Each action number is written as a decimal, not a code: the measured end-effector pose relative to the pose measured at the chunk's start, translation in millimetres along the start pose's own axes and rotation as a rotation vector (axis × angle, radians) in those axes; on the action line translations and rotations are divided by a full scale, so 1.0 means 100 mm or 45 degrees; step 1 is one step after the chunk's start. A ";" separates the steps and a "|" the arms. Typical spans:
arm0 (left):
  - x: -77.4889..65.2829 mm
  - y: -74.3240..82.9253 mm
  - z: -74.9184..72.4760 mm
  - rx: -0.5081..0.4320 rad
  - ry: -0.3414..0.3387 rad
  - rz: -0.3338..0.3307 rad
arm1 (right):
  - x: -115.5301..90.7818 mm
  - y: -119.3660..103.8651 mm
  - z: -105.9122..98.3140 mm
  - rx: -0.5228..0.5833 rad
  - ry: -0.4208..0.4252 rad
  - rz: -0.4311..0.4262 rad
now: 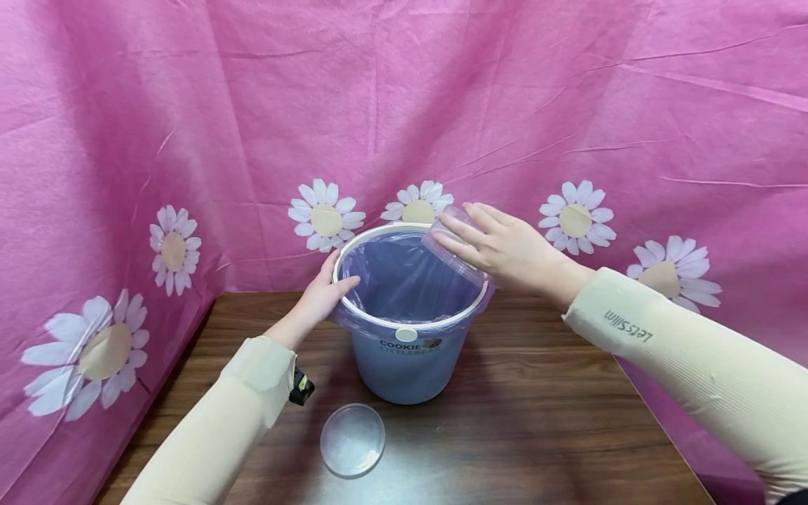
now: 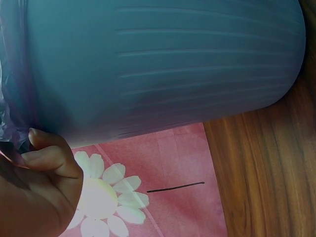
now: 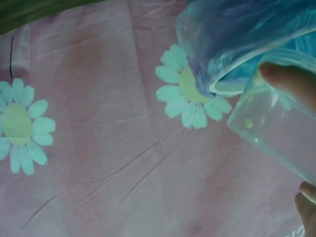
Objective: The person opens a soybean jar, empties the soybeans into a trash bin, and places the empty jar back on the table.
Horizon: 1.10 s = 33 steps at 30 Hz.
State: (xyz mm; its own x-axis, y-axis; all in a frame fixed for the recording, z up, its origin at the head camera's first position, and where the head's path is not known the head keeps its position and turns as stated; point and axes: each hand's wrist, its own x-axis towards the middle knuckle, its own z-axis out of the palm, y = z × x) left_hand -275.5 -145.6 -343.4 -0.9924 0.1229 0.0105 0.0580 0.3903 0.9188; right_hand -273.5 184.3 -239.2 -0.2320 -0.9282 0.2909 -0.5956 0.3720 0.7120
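Observation:
A blue-grey trash bin [image 1: 404, 368] with a white rim stands on the table, lined with a translucent purple bag [image 1: 398, 280]. At its left side my left hand [image 1: 325, 291] grips the rim, thumb over the inside edge and fingers outside. My right hand [image 1: 505, 249] holds a clear plastic container [image 1: 451, 242], tilted over the right part of the bin's opening. In the right wrist view the container [image 3: 276, 123] looks see-through, with a few small specks on its wall. A round clear lid [image 1: 353, 440] lies flat on the table in front of the bin.
The brown wooden table [image 1: 536, 421] runs back to a pink cloth [image 1: 252, 105] printed with white daisies, which hangs behind and along both sides. A small black device [image 1: 301, 387] is strapped at my left wrist.

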 end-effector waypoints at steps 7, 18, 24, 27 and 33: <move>0.00 0.00 0.00 -0.027 0.001 0.010 | -0.03 0.00 0.02 -0.150 0.015 -0.159; 0.00 0.00 0.01 -0.011 0.004 -0.005 | -0.10 0.04 0.02 -0.208 -0.004 -0.099; 0.01 0.01 0.00 -0.017 0.003 0.004 | -0.13 0.01 0.05 -0.230 0.037 -0.195; 0.00 0.01 0.01 -0.010 0.004 -0.002 | -0.15 -0.02 0.06 -0.216 0.023 -0.184; 0.00 0.01 0.01 -0.019 0.000 -0.006 | -0.18 -0.01 0.05 -0.015 0.097 0.002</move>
State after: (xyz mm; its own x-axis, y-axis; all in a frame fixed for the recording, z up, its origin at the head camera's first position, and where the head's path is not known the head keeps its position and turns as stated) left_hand -275.0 -144.8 -342.7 -0.9926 0.1214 0.0062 0.0520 0.3776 0.9245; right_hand -272.7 200.6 -248.4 -0.1730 -0.9246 0.3395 -0.5862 0.3737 0.7188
